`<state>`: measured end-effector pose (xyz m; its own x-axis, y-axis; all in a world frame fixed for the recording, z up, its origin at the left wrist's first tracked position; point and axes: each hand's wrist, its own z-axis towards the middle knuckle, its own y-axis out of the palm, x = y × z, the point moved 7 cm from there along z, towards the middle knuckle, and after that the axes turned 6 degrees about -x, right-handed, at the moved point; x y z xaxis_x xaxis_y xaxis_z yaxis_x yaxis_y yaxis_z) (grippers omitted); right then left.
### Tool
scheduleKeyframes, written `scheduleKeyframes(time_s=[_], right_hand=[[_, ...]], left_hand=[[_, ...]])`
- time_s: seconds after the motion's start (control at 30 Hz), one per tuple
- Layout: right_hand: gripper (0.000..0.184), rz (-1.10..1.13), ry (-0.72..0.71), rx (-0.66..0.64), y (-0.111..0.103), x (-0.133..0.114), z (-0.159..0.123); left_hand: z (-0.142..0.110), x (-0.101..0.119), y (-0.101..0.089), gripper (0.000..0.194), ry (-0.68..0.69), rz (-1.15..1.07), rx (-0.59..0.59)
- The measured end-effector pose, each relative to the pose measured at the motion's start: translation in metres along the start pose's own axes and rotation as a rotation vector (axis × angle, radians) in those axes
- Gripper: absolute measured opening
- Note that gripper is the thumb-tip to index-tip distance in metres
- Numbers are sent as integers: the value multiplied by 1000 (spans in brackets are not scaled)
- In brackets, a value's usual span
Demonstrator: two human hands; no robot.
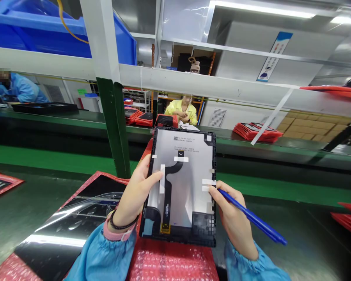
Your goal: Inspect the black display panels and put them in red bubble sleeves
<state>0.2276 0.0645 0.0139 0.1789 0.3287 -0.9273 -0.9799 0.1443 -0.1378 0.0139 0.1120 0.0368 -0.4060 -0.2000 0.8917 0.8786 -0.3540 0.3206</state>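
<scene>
A tablet display panel [190,187] is held up before me, its silver back facing me. The back has a black frame, printed codes, white tape strips [181,159] and a black ribbon cable [168,195]. My left hand [139,187] grips the panel's left edge, thumb lying on the back beside a tape strip. At the right edge my right hand [229,210] pinches the frame near two white strips. A blue pen [254,218] is also in my right hand, slanting down to the right. Below the panel lies red bubble wrap [172,261].
Left of me a glossy black panel [76,218] lies on red bubble wrap. More red-wrapped items [349,216] sit at the right edge. A white-and-green post [112,117] rises ahead. Red stacks [257,132] stand on the far shelf. Two people sit beyond, in yellow and blue clothing.
</scene>
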Motion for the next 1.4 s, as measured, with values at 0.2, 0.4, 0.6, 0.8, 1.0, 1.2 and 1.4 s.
scheduleKeyframes(time_s=[0.2,0.4,0.6,0.8,1.0,1.2,1.4], right_hand=[[31,169,1,-74,0,3,1],[39,125,-5,17,-3,7,0],[41,-49,-8,57,-4,2,-2],[42,-175,-1,64,-3,5,1],[46,-180,-18,103,-5,4,3],[43,45,22,88,-9,14,1],[36,230,36,26,-8,18,-2]], left_hand=[[1,-1,-1,36,-52,-49,-6],[1,0,1,36,-3,-34,-20],[-4,2,2,40,3,76,-8],[-11,1,1,51,-44,192,35],[-7,2,8,37,23,183,-35],[-6,-1,7,36,-14,115,-45],[-3,0,7,37,-19,-25,-27]])
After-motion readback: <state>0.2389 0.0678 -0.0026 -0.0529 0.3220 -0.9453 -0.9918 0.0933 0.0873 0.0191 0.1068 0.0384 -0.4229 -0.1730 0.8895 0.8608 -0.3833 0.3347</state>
